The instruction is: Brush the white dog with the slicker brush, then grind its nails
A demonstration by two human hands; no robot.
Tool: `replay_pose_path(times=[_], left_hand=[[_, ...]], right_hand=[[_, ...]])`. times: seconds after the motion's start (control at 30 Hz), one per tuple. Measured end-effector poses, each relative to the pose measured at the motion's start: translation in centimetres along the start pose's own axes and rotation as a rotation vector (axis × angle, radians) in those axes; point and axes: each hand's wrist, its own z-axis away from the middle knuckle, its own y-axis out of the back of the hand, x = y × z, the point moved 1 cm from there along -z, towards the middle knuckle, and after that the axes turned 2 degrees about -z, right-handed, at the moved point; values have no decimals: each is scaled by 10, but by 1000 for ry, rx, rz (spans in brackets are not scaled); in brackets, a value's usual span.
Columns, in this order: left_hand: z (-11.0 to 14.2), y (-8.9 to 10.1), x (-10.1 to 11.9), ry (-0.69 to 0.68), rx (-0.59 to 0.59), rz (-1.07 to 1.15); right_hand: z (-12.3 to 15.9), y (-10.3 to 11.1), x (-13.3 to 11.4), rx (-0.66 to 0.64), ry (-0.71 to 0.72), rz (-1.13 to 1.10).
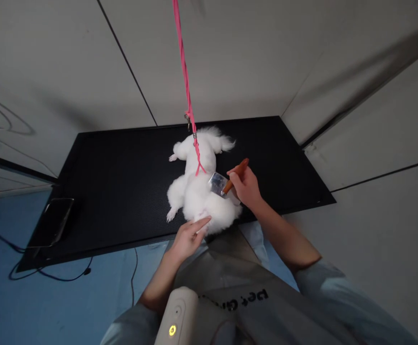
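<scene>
A white fluffy dog (212, 208) lies on a black grooming table (266, 158), its legs spread out to the sides. My right hand (247, 186) is closed round the orange-brown handle of a slicker brush (217, 184). The brush's flat metal head lies against the fur on the right side of the dog's near end. My left hand (190, 235) rests at the dog's near edge, index finger stretched out over the fur. I see nothing held in it. A pink grooming loop (187, 91) hangs from above and reaches down to the dog's back.
A dark flat device like a phone or tablet (56, 221) lies at the table's left end. Black cables (63, 279) hang below that edge. Pale walls (238, 57) stand behind the table. A light-coloured device with a yellow light (176, 316) is close to the camera.
</scene>
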Motion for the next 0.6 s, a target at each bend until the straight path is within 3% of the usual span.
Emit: replay_pose_path(times=[0.03,0.17,0.3,0.33,0.43,0.47,0.57,0.6], left_hand=[[-1,1,0,-6,2,7],[-1,-3,-4,-21,-5,54],[4,-12,-10,-53,20,115],[6,-14,-12,-53,36,133],[10,-19,-15,-2,52,173],[11,-20,-16,28,43,181],[17,-26,-21,130,34,257],[18,-28,-24,179,72,309]], right_hand=[[2,1,-1,35,27,6],[0,9,-4,-139,22,13],[-7,26,-5,175,25,41],[-6,27,-6,118,34,40],[-6,20,-2,-246,-25,24],[-10,19,0,-239,-48,16],[-32,14,7,32,-96,-95],[-40,9,9,38,-136,-175]])
